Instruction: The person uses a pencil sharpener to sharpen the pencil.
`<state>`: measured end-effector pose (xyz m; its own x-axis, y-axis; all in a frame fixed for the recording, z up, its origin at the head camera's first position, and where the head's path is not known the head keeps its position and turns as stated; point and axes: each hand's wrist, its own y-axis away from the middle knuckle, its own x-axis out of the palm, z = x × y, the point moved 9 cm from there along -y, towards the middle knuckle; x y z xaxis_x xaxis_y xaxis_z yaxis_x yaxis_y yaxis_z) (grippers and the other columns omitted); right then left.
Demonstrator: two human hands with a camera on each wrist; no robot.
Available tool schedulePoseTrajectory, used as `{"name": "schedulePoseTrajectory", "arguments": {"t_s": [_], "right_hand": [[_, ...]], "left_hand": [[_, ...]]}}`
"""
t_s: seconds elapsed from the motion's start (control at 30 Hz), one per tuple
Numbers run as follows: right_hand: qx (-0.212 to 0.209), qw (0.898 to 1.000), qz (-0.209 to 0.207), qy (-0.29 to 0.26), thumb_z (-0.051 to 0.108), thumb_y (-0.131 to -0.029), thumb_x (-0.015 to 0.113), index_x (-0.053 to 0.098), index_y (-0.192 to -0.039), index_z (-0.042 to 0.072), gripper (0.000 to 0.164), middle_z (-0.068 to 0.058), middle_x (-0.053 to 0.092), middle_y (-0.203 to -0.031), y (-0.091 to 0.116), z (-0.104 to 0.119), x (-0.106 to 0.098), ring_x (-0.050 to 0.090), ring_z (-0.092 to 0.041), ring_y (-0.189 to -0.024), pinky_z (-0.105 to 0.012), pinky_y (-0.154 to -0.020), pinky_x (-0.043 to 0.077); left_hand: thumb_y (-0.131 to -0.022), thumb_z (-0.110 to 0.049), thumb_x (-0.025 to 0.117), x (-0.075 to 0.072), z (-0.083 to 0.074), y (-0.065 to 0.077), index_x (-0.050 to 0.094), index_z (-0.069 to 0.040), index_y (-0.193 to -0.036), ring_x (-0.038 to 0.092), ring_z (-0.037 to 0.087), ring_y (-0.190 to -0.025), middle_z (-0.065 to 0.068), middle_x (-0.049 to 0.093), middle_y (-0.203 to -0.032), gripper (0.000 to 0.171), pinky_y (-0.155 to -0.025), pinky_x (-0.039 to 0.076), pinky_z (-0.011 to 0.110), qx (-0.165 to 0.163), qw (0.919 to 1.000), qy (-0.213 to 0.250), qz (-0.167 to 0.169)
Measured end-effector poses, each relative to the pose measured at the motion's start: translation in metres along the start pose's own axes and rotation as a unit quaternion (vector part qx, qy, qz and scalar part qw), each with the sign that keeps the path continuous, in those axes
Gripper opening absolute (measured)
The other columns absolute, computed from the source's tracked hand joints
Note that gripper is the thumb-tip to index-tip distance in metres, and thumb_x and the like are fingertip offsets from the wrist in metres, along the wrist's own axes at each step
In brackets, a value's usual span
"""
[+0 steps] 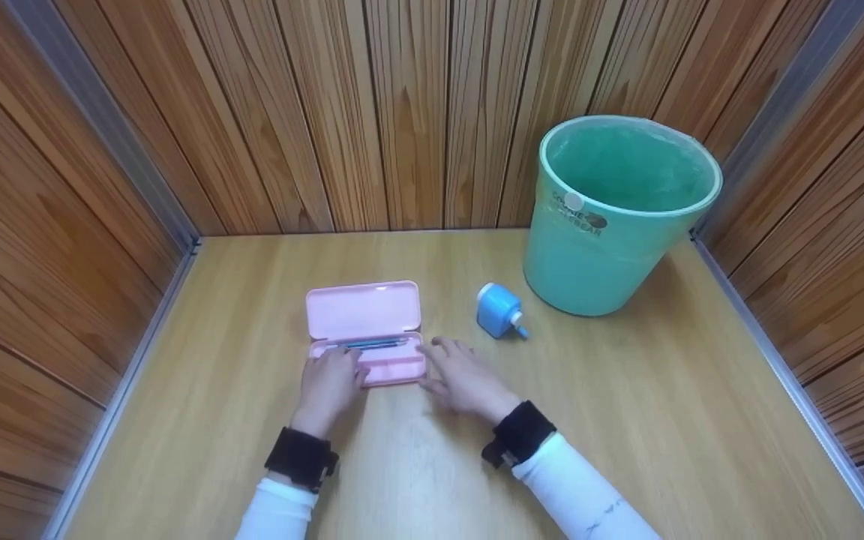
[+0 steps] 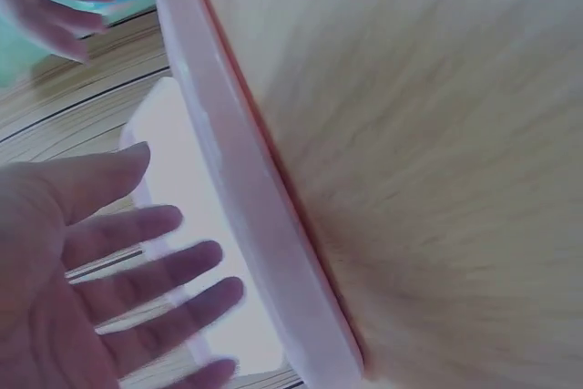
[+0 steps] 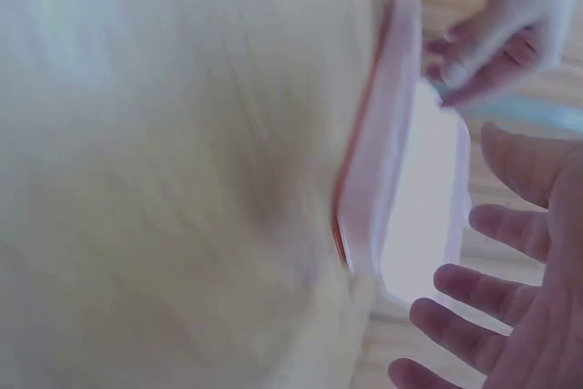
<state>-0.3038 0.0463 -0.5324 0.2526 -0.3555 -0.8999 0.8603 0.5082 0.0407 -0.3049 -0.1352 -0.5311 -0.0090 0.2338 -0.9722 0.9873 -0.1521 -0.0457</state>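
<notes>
Basically, hands are at the pink pencil case [image 1: 396,379], lid [image 1: 363,310] up and leaning back, on the wooden table [image 1: 672,420], front and left of centre. Step in hand: looks like placing or steadying the opened case, no pick-up yet, my read. Next move probably calls for either a fingertip pinch on the slim contents or swinging the lid forward with both ends kept steady; can't say which.

Left hand [image 1: 332,379] is at the case's left end, fingers extended and spread in its own wrist view, nothing seen gripped. Right hand [image 1: 466,375] is at the right end, fingers loosely straight and apart, also no grip visible. Actual contact unclear for both.

Containers: case has a long rear compartment with slim blue pens [image 1: 381,343] lying lengthwise, maybe two, left ends hidden behind the left hand. Front compartment [image 1: 387,370] shows pink floor on its visible part; left end covered by the hand. Green bin [image 1: 586,262] stands upright at back right, open-topped; bottom not visible, so contents unknown. Blue bottle [image 1: 498,309] sits between case and bin, nozzle toward front right, apart from both; contents can't be told.
</notes>
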Motion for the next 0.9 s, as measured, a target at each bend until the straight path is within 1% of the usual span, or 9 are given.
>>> {"name": "schedulePoseTrajectory", "arguments": {"t_s": [0.1,0.17,0.3,0.43,0.53,0.67,0.77,0.9], "right_hand": [[0.014,0.999,-0.042,-0.003,0.037,-0.095,0.063,0.044,-0.147,0.018,0.058,-0.014,0.043,-0.146,0.000,-0.016,-0.023,0.041,-0.033,-0.134,-0.052,-0.107,0.035],[0.017,0.997,-0.070,0.003,0.034,-0.095,0.064,0.045,-0.146,0.018,0.057,-0.014,0.043,-0.146,0.000,-0.024,-0.037,0.041,-0.033,-0.133,-0.052,-0.106,0.036],[0.023,0.993,-0.114,0.014,0.030,-0.095,0.064,0.046,-0.145,0.016,0.055,-0.015,0.040,-0.147,0.001,-0.041,-0.062,0.037,-0.034,-0.135,-0.054,-0.108,0.032],[0.029,0.989,-0.145,0.020,0.027,-0.095,0.064,0.048,-0.143,0.013,0.052,-0.019,0.038,-0.147,-0.001,-0.057,-0.080,0.035,-0.038,-0.136,-0.057,-0.108,0.030],[0.043,0.987,-0.151,0.016,0.027,-0.095,0.065,0.048,-0.142,0.013,0.052,-0.019,0.037,-0.146,-0.003,-0.070,-0.087,0.034,-0.039,-0.134,-0.058,-0.107,0.030],[0.070,0.987,-0.147,0.021,0.026,-0.094,0.066,0.045,-0.144,0.013,0.056,-0.021,0.037,-0.146,-0.006,-0.087,-0.092,0.033,-0.041,-0.134,-0.060,-0.105,0.030],[0.092,0.985,-0.143,0.034,0.025,-0.093,0.068,0.044,-0.144,0.010,0.058,-0.022,0.038,-0.145,-0.010,-0.098,-0.093,0.034,-0.041,-0.133,-0.060,-0.104,0.030],[0.128,0.983,-0.126,0.048,0.027,-0.093,0.068,0.041,-0.145,0.006,0.063,-0.024,0.039,-0.144,-0.017,-0.112,-0.091,0.037,-0.043,-0.132,-0.061,-0.103,0.032]], "left_hand": [[-0.089,-0.021,0.072,-0.003,-0.005,-0.016,0.072,-0.004,-0.102,0.065,0.033,-0.087,0.013,0.068,-0.091,0.022,-0.076,0.051,0.048,0.031,0.9990,-0.009,-0.030],[-0.087,-0.018,0.074,-0.003,-0.007,-0.025,0.073,-0.005,-0.097,0.065,0.030,-0.080,0.010,0.067,-0.083,0.016,-0.071,0.050,0.045,0.040,0.9984,-0.005,-0.039],[-0.089,-0.012,0.070,0.002,-0.007,-0.040,0.075,-0.006,-0.097,0.062,0.028,-0.076,0.007,0.065,-0.080,0.012,-0.071,0.050,0.044,0.037,0.9987,-0.005,-0.035],[-0.090,-0.003,0.064,0.006,-0.009,-0.048,0.076,-0.006,-0.097,0.060,0.029,-0.077,0.010,0.064,-0.082,0.014,-0.072,0.050,0.047,0.044,0.9981,-0.020,-0.039],[-0.091,0.001,0.061,0.009,-0.011,-0.051,0.076,-0.005,-0.097,0.058,0.030,-0.079,0.010,0.063,-0.084,0.018,-0.073,0.049,0.048,0.048,0.9980,-0.024,-0.035],[-0.091,0.001,0.058,0.015,-0.010,-0.051,0.074,-0.004,-0.099,0.058,0.031,-0.081,0.011,0.063,-0.085,0.018,-0.079,0.048,0.051,0.042,0.9989,-0.008,-0.021],[-0.092,0.000,0.057,0.020,-0.009,-0.052,0.072,-0.003,-0.099,0.058,0.031,-0.082,0.011,0.063,-0.086,0.016,-0.084,0.046,0.053,0.038,0.9992,0.003,-0.011],[-0.092,0.000,0.057,0.023,-0.008,-0.054,0.071,-0.002,-0.097,0.057,0.031,-0.081,0.012,0.062,-0.086,0.015,-0.084,0.046,0.053,0.036,0.9993,0.008,-0.007]]}}
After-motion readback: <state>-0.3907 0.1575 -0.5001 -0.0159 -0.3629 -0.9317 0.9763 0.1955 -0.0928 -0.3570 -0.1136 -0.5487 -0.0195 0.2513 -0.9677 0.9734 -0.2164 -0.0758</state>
